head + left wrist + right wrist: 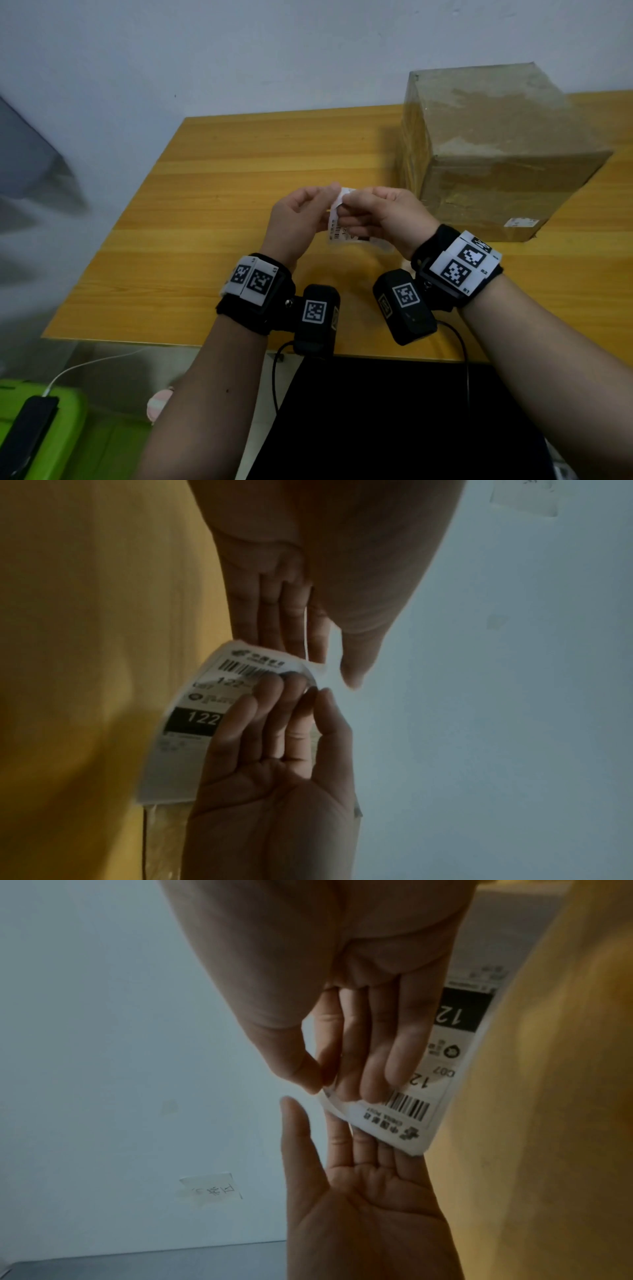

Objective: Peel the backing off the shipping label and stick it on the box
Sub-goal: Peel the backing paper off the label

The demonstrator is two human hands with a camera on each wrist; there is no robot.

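Both my left hand point(297, 219) and right hand point(387, 214) pinch the shipping label point(192, 723) at its top corner; the cardboard box point(496, 150) sits beyond my right

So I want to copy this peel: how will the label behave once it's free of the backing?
Probably floppy: the label already curls at the corner pinched by the left hand and right hand. Likely very light, since fingertips alone carry it. Its freed side may stick to itself.

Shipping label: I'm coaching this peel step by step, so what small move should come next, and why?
Probably pull the curled top corner further apart. The shipping label is held above the table by the left hand and right hand, with only that corner lifted; the box waits alongside.
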